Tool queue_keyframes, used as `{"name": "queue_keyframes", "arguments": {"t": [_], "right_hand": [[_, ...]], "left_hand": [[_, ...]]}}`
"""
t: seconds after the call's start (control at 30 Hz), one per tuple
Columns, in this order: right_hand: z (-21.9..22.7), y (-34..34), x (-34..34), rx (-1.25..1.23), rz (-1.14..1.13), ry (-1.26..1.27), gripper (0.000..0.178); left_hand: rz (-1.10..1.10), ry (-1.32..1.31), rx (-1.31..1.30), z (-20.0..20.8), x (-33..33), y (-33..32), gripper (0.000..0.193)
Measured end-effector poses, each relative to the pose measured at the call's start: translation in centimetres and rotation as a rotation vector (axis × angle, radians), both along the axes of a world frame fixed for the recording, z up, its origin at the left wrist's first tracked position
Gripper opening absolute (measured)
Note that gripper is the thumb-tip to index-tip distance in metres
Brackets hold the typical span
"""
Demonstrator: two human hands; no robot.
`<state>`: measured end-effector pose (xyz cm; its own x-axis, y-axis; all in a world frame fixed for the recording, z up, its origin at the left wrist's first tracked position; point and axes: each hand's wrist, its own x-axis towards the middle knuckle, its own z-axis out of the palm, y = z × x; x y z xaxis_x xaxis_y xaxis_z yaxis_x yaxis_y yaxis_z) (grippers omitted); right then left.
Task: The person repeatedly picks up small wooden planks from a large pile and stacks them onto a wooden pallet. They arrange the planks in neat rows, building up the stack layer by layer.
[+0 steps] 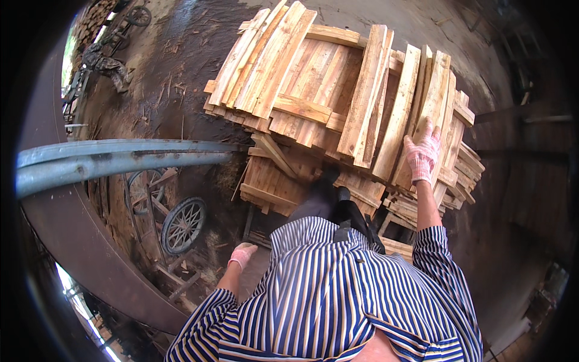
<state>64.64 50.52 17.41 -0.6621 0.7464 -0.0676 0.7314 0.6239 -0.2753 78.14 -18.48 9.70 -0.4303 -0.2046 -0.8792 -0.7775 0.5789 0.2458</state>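
My right hand (424, 154), in a pink-and-white knit glove, lies with fingers stretched out on a wooden board (435, 90). That board is one of several loose ones at the right end of a large stack. My left hand (242, 256), gloved the same way, hangs low at my left side, away from the wood. Its fingers look loosely curled, and nothing shows in it. More loose boards (274, 66) lie across the stack's left part, and a narrow group of boards (368, 90) leans over its middle. Beneath them are slatted wooden panels (316, 66) with cross battens.
A blue metal pipe rail (126, 163) runs in from the left toward the stack. Below it stands a cart with spoked wheels (184, 225). A brown beam (90, 247) curves down the left side. Wood scraps litter the floor (163, 90); a person (108, 65) is at the far left.
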Motion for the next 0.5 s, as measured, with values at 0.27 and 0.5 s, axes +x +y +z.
{"name": "queue_keyframes", "arguments": {"t": [0.27,0.5], "right_hand": [[-0.2,0.4,0.2,0.014,-0.019,0.025,0.093],[-0.7,0.5,0.3,0.064,-0.047,0.040,0.093]], "left_hand": [[-0.076,0.230,0.141,-1.6,-11.1,7.3,0.053],[-0.234,0.545,0.118,-3.8,-27.9,16.0,0.085]]}}
